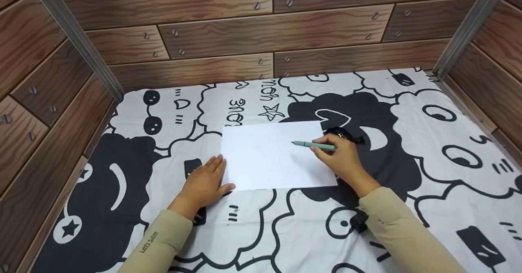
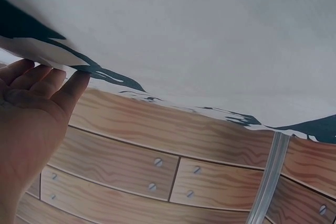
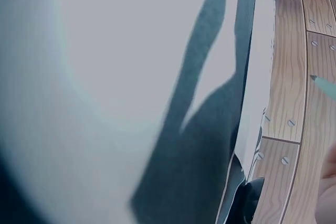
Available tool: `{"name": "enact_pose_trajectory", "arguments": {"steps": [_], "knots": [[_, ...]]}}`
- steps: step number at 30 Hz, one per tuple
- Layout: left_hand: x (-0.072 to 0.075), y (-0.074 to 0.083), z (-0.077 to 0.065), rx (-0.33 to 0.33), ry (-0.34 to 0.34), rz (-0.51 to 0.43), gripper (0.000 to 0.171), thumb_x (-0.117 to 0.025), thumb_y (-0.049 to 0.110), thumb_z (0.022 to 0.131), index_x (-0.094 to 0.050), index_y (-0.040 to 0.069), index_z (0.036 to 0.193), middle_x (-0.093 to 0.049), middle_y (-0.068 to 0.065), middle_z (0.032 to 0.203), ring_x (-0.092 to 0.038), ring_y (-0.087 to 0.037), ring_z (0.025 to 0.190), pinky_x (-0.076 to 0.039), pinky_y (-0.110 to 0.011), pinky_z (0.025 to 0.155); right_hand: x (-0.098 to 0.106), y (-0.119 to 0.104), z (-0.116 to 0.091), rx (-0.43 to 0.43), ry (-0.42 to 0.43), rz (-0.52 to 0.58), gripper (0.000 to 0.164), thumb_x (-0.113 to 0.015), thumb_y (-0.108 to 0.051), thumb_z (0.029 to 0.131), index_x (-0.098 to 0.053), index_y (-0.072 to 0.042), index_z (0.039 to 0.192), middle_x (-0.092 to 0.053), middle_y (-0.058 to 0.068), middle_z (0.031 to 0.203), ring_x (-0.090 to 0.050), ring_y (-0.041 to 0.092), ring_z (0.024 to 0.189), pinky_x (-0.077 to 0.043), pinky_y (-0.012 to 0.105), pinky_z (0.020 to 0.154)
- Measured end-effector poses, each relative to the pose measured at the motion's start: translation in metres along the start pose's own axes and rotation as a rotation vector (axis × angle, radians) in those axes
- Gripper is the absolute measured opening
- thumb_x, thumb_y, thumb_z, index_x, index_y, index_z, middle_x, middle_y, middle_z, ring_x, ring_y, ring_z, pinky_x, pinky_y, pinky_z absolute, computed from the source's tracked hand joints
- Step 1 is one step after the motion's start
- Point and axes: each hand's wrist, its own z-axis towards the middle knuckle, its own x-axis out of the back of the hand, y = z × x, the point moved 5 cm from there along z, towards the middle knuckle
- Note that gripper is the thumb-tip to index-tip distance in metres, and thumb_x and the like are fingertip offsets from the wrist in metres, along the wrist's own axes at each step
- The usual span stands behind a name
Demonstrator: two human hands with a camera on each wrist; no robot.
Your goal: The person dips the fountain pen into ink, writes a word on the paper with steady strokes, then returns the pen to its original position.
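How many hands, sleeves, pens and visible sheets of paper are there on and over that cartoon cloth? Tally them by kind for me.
Left hand and right hand: 2
Left sleeve and right sleeve: 2
Pen: 1
Paper: 1 visible sheet
Total: 6

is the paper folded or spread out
Spread out: the paper lies flat on the patterned cloth, four corners showing, no fold visible.
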Motion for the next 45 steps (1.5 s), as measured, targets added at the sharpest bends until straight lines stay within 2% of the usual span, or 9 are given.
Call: {"name": "enact_pose_trajectory", "arguments": {"steps": [6,13,22,30,35,45], "knots": [[-0.002,-0.001,0.0,0.009,-0.003,0.007,0.078,-0.054,0.054,0.092,-0.038,-0.002,0.143,-0.036,-0.017,0.148,-0.03,-0.031,0.137,-0.033,-0.053,0.105,-0.007,0.001,-0.001,-0.056,-0.025,0.029,0.012,-0.076,0.0,0.079,-0.069,-0.004,0.088,-0.067,0.001,0.079,-0.055,0.011,0.062,-0.044,0.015,0.054],[-0.002,0.0,0.0,0.01,-0.005,0.005,0.079,-0.053,0.056,0.091,-0.038,-0.002,0.144,-0.035,-0.017,0.148,-0.03,-0.032,0.137,-0.032,-0.053,0.105,-0.014,0.005,0.0,-0.129,-0.098,0.127,0.012,-0.071,-0.001,0.084,-0.068,-0.003,0.095,-0.069,0.005,0.08,-0.068,0.015,0.07,-0.049,0.017,0.058],[-0.003,-0.002,0.001,0.012,-0.013,-0.002,0.079,-0.053,0.055,0.092,-0.038,-0.002,0.144,-0.035,-0.017,0.149,-0.029,-0.031,0.138,-0.032,-0.053,0.105,-0.021,0.006,0.005,-0.118,-0.12,0.033,0.013,-0.073,0.0,0.081,-0.07,-0.004,0.093,-0.07,0.003,0.079,-0.067,0.011,0.069,-0.049,0.017,0.058],[-0.003,-0.002,0.001,0.017,-0.02,-0.014,0.079,-0.052,0.056,0.092,-0.037,-0.001,0.145,-0.034,-0.016,0.149,-0.029,-0.031,0.138,-0.031,-0.052,0.106,-0.03,0.005,0.01,-0.088,-0.142,-0.057,0.011,-0.076,-0.003,0.078,-0.073,-0.008,0.088,-0.071,-0.001,0.082,-0.058,0.013,0.067,-0.046,0.024,0.062],[-0.002,-0.002,0.0,0.012,-0.015,-0.011,0.079,-0.052,0.056,0.092,-0.037,-0.001,0.144,-0.034,-0.016,0.149,-0.029,-0.032,0.138,-0.031,-0.052,0.106,-0.036,0.004,0.012,-0.076,-0.171,-0.086,0.011,-0.075,-0.003,0.077,-0.072,-0.009,0.086,-0.07,-0.001,0.08,-0.057,0.016,0.067,-0.045,0.024,0.064],[0.0,-0.001,0.0,0.01,-0.018,-0.01,0.078,-0.053,0.055,0.092,-0.037,-0.002,0.144,-0.034,-0.017,0.149,-0.028,-0.032,0.138,-0.031,-0.052,0.106,-0.046,0.001,0.015,-0.102,-0.22,-0.101,0.009,-0.073,-0.005,0.079,-0.072,-0.009,0.087,-0.07,-0.002,0.083,-0.056,0.015,0.072,-0.047,0.028,0.069]]}}
